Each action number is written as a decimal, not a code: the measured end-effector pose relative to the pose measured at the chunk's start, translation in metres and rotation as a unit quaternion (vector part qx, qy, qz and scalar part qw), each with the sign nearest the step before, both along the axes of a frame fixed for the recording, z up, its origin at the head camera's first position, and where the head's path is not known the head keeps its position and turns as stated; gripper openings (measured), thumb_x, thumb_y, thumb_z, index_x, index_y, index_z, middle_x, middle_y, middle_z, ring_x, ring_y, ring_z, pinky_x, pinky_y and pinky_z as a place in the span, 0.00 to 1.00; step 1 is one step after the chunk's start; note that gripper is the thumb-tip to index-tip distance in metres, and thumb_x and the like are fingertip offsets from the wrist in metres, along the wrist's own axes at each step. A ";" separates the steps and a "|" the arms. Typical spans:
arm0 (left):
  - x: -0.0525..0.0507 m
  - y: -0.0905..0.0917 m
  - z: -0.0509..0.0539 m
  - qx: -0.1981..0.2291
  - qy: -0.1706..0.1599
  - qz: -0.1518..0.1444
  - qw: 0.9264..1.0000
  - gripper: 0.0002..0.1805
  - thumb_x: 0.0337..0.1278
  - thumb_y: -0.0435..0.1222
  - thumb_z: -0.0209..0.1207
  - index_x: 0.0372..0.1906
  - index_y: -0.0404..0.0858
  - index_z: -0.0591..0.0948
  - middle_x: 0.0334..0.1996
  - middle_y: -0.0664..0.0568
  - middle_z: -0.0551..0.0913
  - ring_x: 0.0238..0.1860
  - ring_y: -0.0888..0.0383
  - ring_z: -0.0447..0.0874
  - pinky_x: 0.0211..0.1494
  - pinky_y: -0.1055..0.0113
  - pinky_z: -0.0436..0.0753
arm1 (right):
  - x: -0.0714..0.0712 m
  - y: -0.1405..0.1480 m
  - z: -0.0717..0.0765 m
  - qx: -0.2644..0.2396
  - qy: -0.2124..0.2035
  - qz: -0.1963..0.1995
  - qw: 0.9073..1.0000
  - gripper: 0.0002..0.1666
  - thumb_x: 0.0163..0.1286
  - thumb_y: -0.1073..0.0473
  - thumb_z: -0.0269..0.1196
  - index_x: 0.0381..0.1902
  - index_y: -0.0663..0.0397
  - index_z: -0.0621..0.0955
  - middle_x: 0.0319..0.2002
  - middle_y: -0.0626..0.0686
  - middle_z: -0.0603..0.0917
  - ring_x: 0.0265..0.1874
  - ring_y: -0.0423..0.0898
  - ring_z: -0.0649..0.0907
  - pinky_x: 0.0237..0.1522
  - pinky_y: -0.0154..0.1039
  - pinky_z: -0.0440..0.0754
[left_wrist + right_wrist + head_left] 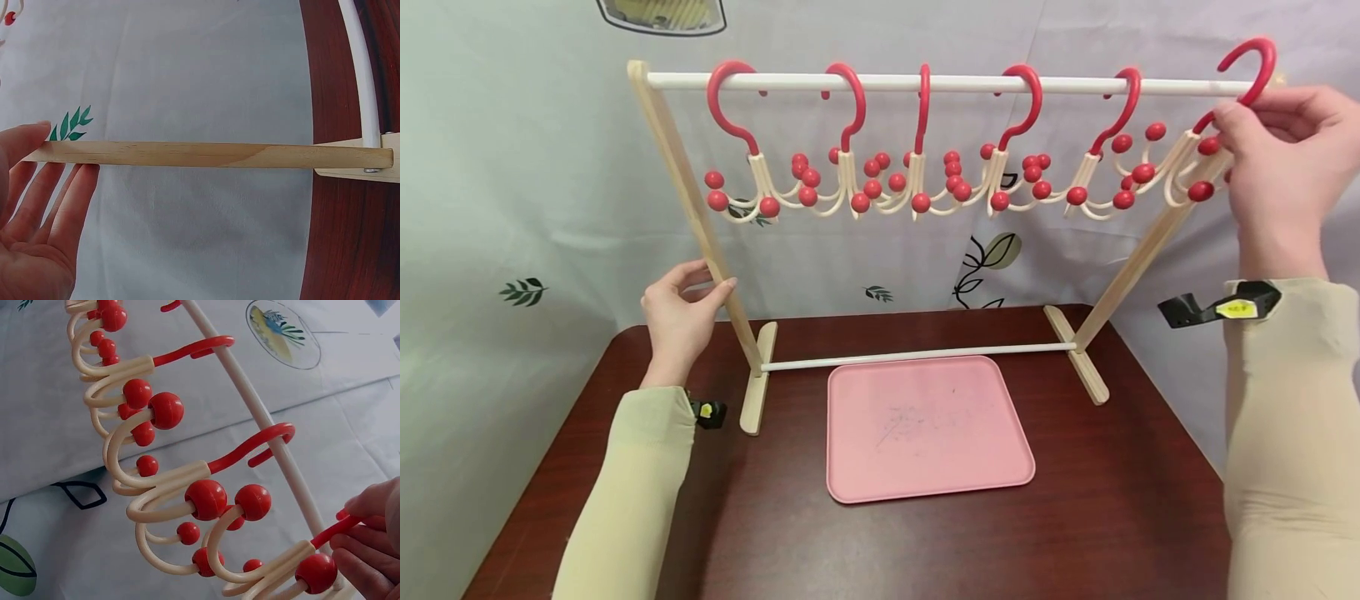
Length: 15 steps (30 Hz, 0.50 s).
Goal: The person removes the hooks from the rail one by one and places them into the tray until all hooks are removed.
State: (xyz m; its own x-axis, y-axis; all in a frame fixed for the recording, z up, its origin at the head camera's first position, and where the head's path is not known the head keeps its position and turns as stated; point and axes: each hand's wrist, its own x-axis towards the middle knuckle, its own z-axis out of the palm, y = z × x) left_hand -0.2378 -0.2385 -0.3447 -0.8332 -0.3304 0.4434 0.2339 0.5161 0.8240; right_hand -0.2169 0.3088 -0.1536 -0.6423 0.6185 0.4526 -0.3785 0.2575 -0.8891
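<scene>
A wooden garment rack with a white top rod (887,82) stands on the table. Its left post (677,167) is pinched between the thumb and fingers of my left hand (679,321), about two-thirds of the way down. At the rod's right end, my right hand (1296,158) pinches the lower stem of a multi-arm hanger (1267,62) with a red hook and red ball tips. This hanger tilts, its hook at the rod; the right wrist view also shows the fingers (365,544) on the red stem. Several matching hangers (925,108) hang along the rod to its left.
A scuffed pink tray (925,429) lies flat on the dark red table (880,542), in front of the rack's lower white bar (917,355). Wooden feet (758,379) support both posts. Behind hangs a pale cloth (565,208) with leaf prints.
</scene>
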 end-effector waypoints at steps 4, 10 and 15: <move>-0.001 0.000 0.000 0.000 0.003 0.002 1.000 0.23 0.58 0.43 0.73 0.57 0.40 0.86 0.47 0.45 0.88 0.37 0.70 0.86 0.37 0.79 0.82 | 0.004 0.002 -0.003 0.006 -0.008 -0.001 1.000 0.14 0.63 0.58 0.75 0.46 0.51 0.87 0.41 0.45 0.86 0.33 0.34 0.84 0.24 0.20 0.73; -0.001 0.000 0.000 -0.002 0.006 0.003 1.000 0.23 0.58 0.42 0.73 0.57 0.39 0.86 0.47 0.45 0.88 0.38 0.67 0.87 0.39 0.78 0.82 | 0.009 0.005 -0.011 0.001 -0.011 0.002 1.000 0.19 0.60 0.54 0.77 0.47 0.52 0.87 0.42 0.45 0.86 0.34 0.35 0.84 0.25 0.21 0.73; -0.001 0.001 0.000 -0.003 -0.002 0.007 1.000 0.23 0.58 0.43 0.73 0.57 0.40 0.86 0.47 0.45 0.88 0.41 0.61 0.88 0.41 0.77 0.83 | 0.010 0.004 -0.017 -0.006 0.004 0.005 1.000 0.16 0.59 0.58 0.77 0.44 0.56 0.88 0.39 0.48 0.88 0.32 0.37 0.85 0.24 0.22 0.74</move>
